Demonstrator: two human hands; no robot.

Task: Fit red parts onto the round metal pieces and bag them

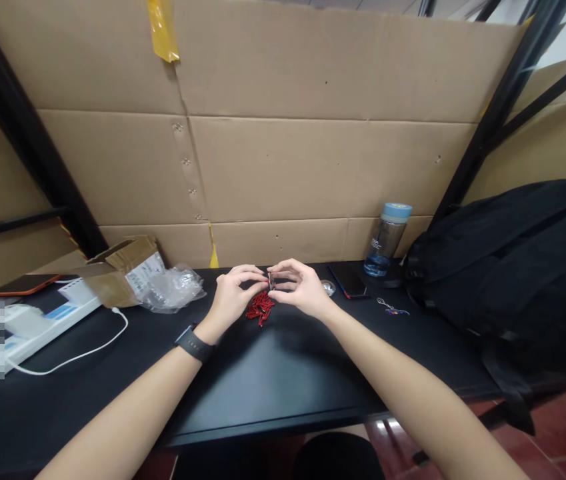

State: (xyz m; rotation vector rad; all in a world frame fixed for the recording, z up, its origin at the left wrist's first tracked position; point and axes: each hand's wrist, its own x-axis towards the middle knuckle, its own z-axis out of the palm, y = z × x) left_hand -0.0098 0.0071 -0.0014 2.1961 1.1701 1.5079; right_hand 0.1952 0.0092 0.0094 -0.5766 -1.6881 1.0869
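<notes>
Over the middle of the black desk, my left hand (230, 293) and my right hand (305, 288) meet at the fingertips. My right thumb and fingers grip a small thin shiny piece (271, 281) by its edges; its kind is too small to make out. The left fingers are pinched against its left side, with a speck of red at their tips. Whatever they hold is mostly hidden. Just below both hands lies a loose pile of small red stick-like pieces (261, 309). A small round clear item (328, 288) rests behind my right wrist.
On the left are a white power strip (45, 331) with a cable, an opened cardboard box (115, 273) and crumpled clear plastic (175, 290). A phone (349, 281), water bottle (387, 241), small keychain (393, 309) and black backpack (513, 267) occupy the right. Cardboard (273, 173) walls the back.
</notes>
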